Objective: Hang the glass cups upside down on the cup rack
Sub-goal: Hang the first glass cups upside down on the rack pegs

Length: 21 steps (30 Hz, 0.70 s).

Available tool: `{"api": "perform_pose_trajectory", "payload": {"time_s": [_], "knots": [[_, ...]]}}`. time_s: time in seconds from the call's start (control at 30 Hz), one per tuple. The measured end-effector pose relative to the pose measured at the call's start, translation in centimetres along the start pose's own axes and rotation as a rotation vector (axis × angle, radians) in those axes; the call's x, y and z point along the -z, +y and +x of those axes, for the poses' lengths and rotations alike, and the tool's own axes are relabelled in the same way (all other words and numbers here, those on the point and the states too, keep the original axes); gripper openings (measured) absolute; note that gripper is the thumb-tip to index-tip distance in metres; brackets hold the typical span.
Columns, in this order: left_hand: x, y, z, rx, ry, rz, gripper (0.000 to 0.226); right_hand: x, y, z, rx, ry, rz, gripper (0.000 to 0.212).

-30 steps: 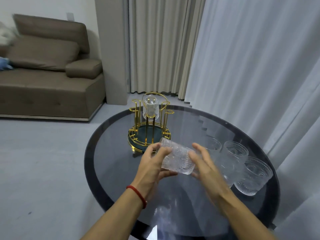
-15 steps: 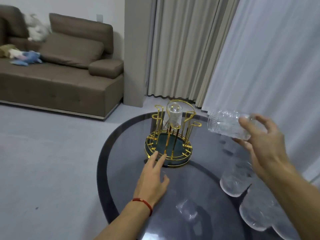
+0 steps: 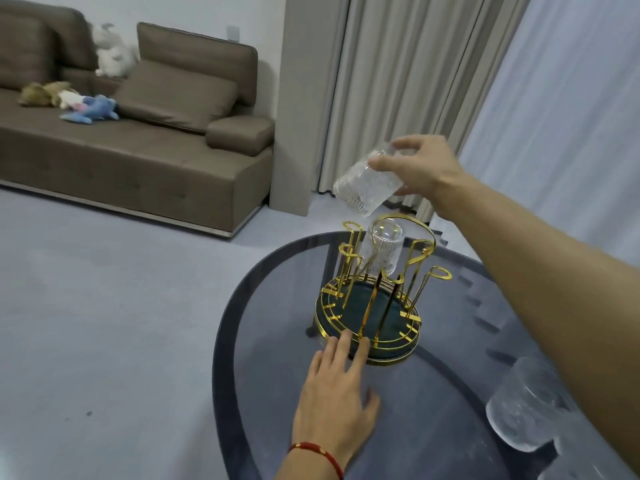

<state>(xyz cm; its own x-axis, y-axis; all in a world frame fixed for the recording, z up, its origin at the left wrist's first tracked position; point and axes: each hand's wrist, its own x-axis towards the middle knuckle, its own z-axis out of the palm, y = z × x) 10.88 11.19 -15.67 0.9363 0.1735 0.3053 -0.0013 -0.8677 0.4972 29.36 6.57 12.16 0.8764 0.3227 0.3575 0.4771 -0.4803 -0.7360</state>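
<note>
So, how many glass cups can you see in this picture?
3 for certain: one ribbed clear glass cup held tilted in the right hand, one hung upside down on the gold wire cup rack, one on the dark round table. The right forearm hides more.

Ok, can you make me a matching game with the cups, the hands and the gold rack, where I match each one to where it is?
Things:
1. Glass cup in the right hand
2. Glass cup on the rack
3. Left hand
4. Glass cup by the right forearm

Places:
A. Standing on the dark table, low right
B. Resting on the table, fingers at the cup rack base
C. Tilted in the air above the rack
D. Upside down on a gold peg

Pairs: 1-C, 2-D, 3-B, 4-A
</note>
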Motion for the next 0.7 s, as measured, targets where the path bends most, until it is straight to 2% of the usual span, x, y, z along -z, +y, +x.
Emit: {"api": "perform_pose_trajectory", "payload": {"time_s": [0.1,0.5,0.7], "knots": [[-0.1,0.1,0.0,-0.004,0.021,-0.009,0.073,-1.8,-0.3,0.7,0.019,-0.099,-0.195,0.081],[-0.4,0.0,0.0,0.003,0.039,-0.012,0.069,-5.8,2.1,-0.3,0.109,-0.408,-0.675,0.079],[-0.3,0.1,-0.1,0.003,0.050,-0.013,0.068,-6.6,2.9,0.0,0.142,-0.465,-0.879,0.079]]}}
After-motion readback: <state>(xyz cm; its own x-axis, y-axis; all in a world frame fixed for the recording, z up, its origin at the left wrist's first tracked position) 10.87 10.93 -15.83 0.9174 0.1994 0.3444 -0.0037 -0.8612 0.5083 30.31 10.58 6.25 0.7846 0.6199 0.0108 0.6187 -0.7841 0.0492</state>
